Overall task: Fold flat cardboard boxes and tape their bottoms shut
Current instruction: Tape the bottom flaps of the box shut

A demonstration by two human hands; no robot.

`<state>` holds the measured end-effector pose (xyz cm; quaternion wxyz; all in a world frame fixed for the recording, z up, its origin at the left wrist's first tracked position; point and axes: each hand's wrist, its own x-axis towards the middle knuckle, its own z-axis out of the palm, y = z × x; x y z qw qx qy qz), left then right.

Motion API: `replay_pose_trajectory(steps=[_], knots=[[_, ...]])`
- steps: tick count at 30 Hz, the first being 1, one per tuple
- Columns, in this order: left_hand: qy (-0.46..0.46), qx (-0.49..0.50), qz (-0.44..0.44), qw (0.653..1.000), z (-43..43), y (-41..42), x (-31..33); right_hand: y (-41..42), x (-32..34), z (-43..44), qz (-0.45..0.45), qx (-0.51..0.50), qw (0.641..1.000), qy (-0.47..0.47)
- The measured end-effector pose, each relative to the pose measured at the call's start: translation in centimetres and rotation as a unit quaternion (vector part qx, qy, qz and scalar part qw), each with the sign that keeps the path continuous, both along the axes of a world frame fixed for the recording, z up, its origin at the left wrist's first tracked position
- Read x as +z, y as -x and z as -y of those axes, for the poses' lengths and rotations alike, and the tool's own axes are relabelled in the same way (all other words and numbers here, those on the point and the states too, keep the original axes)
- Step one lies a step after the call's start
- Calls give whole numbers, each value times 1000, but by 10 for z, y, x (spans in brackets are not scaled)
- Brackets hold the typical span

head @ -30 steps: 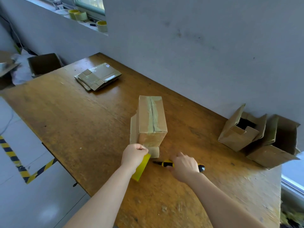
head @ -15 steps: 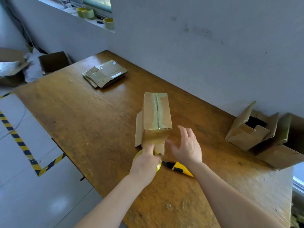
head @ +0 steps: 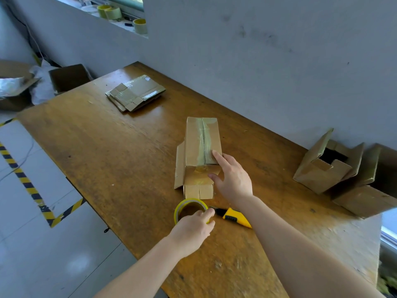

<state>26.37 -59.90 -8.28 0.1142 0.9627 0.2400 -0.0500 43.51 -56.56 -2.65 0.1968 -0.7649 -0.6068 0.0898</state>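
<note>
A small cardboard box (head: 198, 143) stands mid-table with its taped bottom facing up and its open flaps down on the wood. My right hand (head: 232, 179) rests against the box's near right corner, fingers extended over the taped seam, thumb on the near face. Just in front of the box lies a yellow tape roll (head: 189, 208) flat on the table. My left hand (head: 191, 231) grips the roll's near rim with curled fingers. A yellow utility knife (head: 233, 217) lies on the table right of the roll, beneath my right forearm.
A stack of flat cardboard boxes (head: 135, 93) lies at the table's far left. Two folded boxes (head: 322, 168) lie on their sides by the wall at right. Spare tape rolls (head: 139, 25) sit on the window ledge. The wooden table's (head: 107, 158) near edge drops to the floor at left.
My right hand let go of the knife and moved up onto the box. My left hand laid the tape roll flat on the table in front of the box.
</note>
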Motion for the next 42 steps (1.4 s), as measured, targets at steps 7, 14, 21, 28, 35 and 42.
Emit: replay_pose_trajectory(steps=[7, 14, 21, 28, 35, 42], knots=[[-4, -19, 42, 999, -3, 4, -6, -1, 1, 1, -8, -2, 1000, 3], [5, -18, 53, 998, -5, 5, -8, -3, 4, 3, -1, 4, 1000, -1], [39, 79, 120, 989, -11, 7, 7, -6, 7, 0, 2, 13, 1000, -2], [-64, 295, 358, 884, -55, 0, 44, -6, 9, -2, -5, 18, 1000, -6], [4, 288, 213, 933, -94, -16, 47, -5, 8, -8, -14, 25, 999, -29], [-5, 301, 198, 933, -94, -10, 29, 4, -10, -12, 15, 21, 1000, 11]])
